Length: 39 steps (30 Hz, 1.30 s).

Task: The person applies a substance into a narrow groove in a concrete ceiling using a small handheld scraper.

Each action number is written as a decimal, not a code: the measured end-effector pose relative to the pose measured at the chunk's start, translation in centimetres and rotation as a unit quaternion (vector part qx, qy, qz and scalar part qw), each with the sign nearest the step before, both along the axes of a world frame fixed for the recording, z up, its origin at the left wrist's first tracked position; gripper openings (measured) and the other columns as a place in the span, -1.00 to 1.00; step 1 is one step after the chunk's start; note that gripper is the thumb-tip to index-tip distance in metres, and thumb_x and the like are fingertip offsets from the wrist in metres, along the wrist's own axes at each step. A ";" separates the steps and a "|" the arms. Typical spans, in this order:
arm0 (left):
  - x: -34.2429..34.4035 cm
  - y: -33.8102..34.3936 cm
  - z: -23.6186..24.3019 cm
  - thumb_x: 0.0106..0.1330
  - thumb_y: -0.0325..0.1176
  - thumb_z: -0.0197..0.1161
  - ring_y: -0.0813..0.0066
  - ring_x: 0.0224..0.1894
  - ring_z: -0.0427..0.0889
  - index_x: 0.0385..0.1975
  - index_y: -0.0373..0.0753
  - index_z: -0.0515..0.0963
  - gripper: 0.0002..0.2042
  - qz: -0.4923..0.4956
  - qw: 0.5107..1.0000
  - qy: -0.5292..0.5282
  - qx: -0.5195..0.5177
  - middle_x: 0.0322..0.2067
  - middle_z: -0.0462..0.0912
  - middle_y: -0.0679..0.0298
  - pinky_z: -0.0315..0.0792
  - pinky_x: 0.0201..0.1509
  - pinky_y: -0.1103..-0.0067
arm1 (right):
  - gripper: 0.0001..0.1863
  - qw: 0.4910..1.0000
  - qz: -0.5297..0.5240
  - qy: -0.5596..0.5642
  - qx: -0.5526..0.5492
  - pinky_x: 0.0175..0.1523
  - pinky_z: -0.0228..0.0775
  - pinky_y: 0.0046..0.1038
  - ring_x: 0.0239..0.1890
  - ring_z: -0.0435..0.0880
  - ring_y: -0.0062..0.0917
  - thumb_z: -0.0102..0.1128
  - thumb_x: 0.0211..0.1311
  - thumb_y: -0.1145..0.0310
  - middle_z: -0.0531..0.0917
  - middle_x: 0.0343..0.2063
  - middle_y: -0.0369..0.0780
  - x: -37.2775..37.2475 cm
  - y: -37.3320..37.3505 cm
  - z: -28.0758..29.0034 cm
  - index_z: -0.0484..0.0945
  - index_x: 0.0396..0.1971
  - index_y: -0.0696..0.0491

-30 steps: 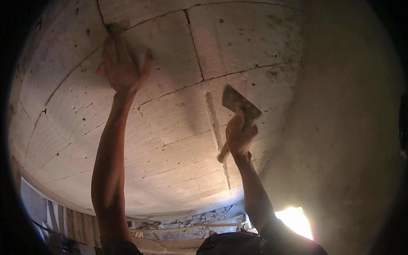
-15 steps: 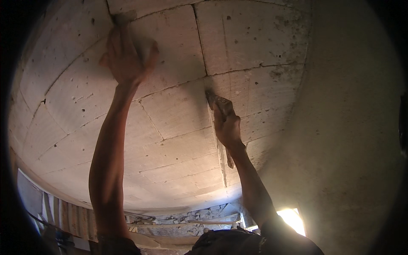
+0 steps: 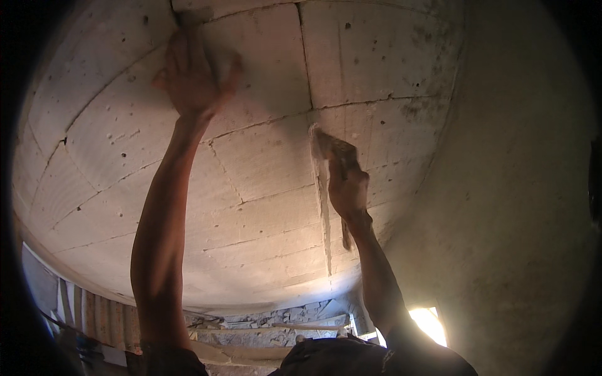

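Both my arms reach up to a surface of large pale blocks (image 3: 269,153) with dark joints. High on the left, my left hand (image 3: 195,81) lies against the blocks with its fingers spread, holding nothing. My right hand (image 3: 348,188) is closed round a hatchet-like tool (image 3: 337,147), gripping it close to its broad, dark head. The tool's narrow handle sticks out below my wrist. Its tip meets the top of a rough, pale vertical groove (image 3: 323,219), just under a crossing of joints. Blur and shadow hide the exact shape of the head.
A plain, dim wall (image 3: 501,207) stands to the right. Bright light comes through an opening (image 3: 429,324) at the lower right. Toward the lower edge are stacked rubble (image 3: 251,337), a wooden beam (image 3: 269,353) and a ribbed panel (image 3: 110,319) at the left.
My right hand and the tool have shifted a little right, and the tool's head now sits at the groove's top. My left hand stays spread on the blocks while the view shifts slightly.
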<state>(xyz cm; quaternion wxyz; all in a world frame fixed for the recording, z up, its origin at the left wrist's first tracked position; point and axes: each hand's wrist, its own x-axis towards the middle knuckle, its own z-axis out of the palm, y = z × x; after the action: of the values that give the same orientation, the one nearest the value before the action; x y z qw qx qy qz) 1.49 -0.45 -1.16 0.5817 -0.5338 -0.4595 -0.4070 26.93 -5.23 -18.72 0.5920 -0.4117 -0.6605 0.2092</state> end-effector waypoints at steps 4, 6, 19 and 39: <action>1.3 -0.1 0.6 0.08 0.11 0.34 -0.04 0.33 0.21 0.35 -0.25 0.19 -0.12 -0.029 1.000 -0.008 0.007 0.29 0.24 -0.06 0.19 0.25 0.02 | -0.74 0.970 -0.094 0.103 0.198 -0.37 0.56 -0.42 -0.46 0.70 -0.46 0.07 0.42 0.42 0.68 -0.37 -0.05 -1.5 2.1 -4.2 0.45 0.00 0.22; 1.7 -0.6 0.5 0.07 0.09 0.35 -0.03 0.33 0.22 0.34 -0.24 0.21 -0.13 0.002 0.999 -0.032 -0.008 0.28 0.26 -0.04 0.20 0.25 0.03 | -0.72 0.980 -0.076 -0.021 0.181 -0.31 0.63 -0.43 -0.31 0.77 -0.30 0.08 0.40 0.44 0.69 -0.19 0.02 -2.4 3.6 -4.6 0.43 0.04 0.23; 1.3 -0.4 0.3 0.05 0.16 0.30 0.08 0.33 0.23 0.34 -0.18 0.20 -0.13 -0.044 0.999 -0.019 0.001 0.25 0.26 0.03 0.22 0.19 0.05 | -0.65 0.991 -0.113 -0.017 0.064 -0.35 0.57 -0.46 -0.47 0.68 -0.34 0.06 0.43 0.38 0.65 -0.16 -0.04 -3.3 1.5 -2.8 0.38 0.13 0.19; 0.2 0.4 0.4 0.06 0.25 0.23 0.28 0.34 0.17 0.35 -0.17 0.19 -0.11 -0.092 0.995 0.001 0.028 0.25 0.23 0.15 0.09 0.03 0.12 | -0.69 0.972 -0.201 -0.121 0.013 -0.42 0.64 -0.18 -0.49 0.71 -0.09 0.02 0.42 0.39 0.64 -0.34 0.05 -5.8 0.0 -3.5 0.38 0.09 0.14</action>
<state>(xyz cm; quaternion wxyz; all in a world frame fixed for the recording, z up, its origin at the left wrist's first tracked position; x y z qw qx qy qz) 1.67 -0.08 -0.79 0.5571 -0.5572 -0.3964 -0.4711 21.13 -5.25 -22.23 0.5427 -0.5509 -0.6335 0.0256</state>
